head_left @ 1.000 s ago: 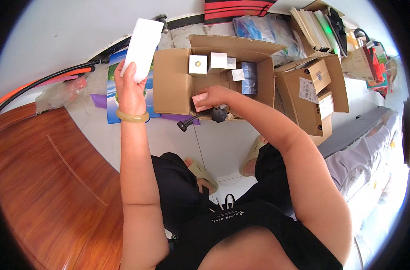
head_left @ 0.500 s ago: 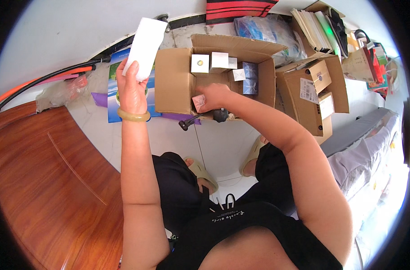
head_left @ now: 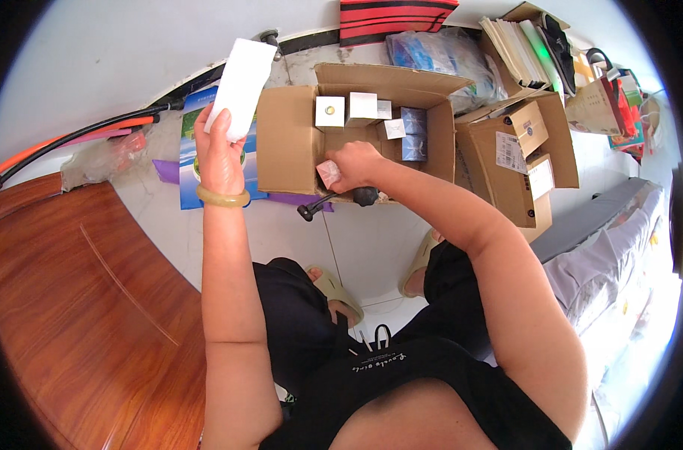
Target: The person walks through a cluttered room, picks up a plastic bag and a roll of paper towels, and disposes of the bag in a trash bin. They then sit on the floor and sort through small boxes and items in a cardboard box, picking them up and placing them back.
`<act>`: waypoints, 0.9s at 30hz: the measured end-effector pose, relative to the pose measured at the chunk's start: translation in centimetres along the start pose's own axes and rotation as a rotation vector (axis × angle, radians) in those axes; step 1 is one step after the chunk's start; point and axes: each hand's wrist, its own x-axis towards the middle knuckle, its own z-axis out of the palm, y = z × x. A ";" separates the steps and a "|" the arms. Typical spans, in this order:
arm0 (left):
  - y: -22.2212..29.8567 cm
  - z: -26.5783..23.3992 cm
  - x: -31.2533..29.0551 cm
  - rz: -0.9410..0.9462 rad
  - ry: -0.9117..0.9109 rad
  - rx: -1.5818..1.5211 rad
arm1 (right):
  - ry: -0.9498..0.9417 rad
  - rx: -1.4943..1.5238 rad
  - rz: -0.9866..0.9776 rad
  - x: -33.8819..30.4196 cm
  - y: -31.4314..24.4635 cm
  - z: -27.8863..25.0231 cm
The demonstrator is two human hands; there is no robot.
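Note:
My left hand (head_left: 220, 154) is closed round the lower end of a long white box-like package (head_left: 240, 84), raised to the left of an open cardboard box (head_left: 287, 146). Inside that box my right hand (head_left: 356, 165) grips a small pink box (head_left: 329, 173) near the front left corner; its fingers partly cover the pink box. Behind my right hand stand several small white boxes (head_left: 362, 109), one with a round yellowish mark on top. Two blue boxes (head_left: 413, 146) stand at the right side of the carton.
A second open carton (head_left: 482, 161) with smaller boxes stands to the right. Behind are a plastic bag (head_left: 443, 64) and a box of papers (head_left: 510, 52). A black jointed stand (head_left: 364, 196) lies at the carton's front edge. A brown wooden surface (head_left: 79, 300) fills the left.
The long white package has dipped slightly in my left hand. My right hand stays at the carton's front left with the pink box, which has barely shifted.

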 end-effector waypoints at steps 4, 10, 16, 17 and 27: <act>0.2 0.1 -0.1 0.005 -0.003 -0.011 | 0.146 0.054 0.070 0.1 0.7 0.1; 0.1 0.4 -0.2 0.000 -0.033 0.017 | 0.335 0.364 0.221 1.3 3.1 1.2; 0.0 0.9 -0.4 -0.005 -0.031 0.031 | 0.327 0.475 0.112 0.3 4.5 2.7; 0.0 0.9 -0.4 -0.001 -0.081 0.039 | 0.315 0.506 0.104 0.2 4.6 2.7; -1.2 0.9 0.1 0.038 -0.202 0.194 | 0.355 0.340 0.245 0.1 3.3 2.6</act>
